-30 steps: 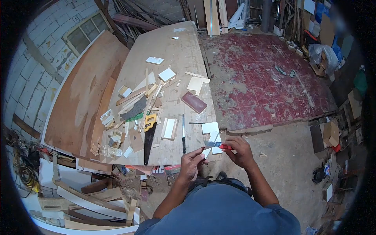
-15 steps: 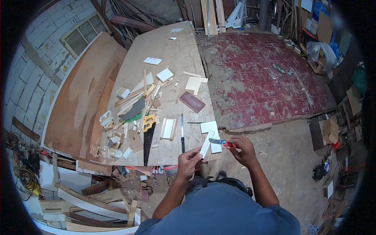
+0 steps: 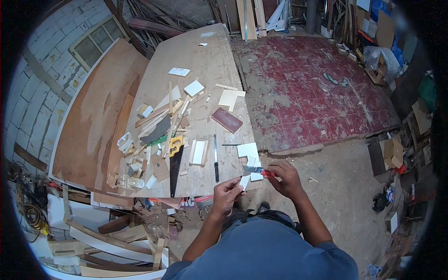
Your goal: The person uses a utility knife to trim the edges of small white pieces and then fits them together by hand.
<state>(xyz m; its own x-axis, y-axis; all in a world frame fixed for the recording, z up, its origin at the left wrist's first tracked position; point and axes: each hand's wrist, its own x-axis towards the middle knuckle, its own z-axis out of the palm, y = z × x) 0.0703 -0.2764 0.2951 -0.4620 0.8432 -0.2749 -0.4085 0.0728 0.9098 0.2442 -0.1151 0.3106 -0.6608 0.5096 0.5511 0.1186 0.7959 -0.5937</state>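
Note:
My left hand (image 3: 225, 199) pinches the lower end of a narrow white strip (image 3: 244, 183) between thumb and fingers, near the front right corner of the workbench. In my right hand (image 3: 287, 179) is a red-handled knife (image 3: 254, 170), its broad silver blade pointing left. The blade lies across the strip, overlapping its middle in this view. Behind the strip, a flat white board piece (image 3: 247, 149) rests on the bench corner. A long thin black-handled blade tool (image 3: 216, 161) lies to the left of both hands.
The wooden workbench (image 3: 200, 56) carries a yellow-handled saw (image 3: 175, 161), a white block with wooden sides (image 3: 199, 153), a dark red sanding block (image 3: 227, 120) and a heap of wood offcuts (image 3: 163, 116). A raised red tiled floor (image 3: 308, 88) lies right, with a cardboard box (image 3: 393, 153) farther over.
The knife has shifted slightly left and down along the strip, and the strip's angle has changed a little. Both hands keep their hold; the whole view has shifted slightly.

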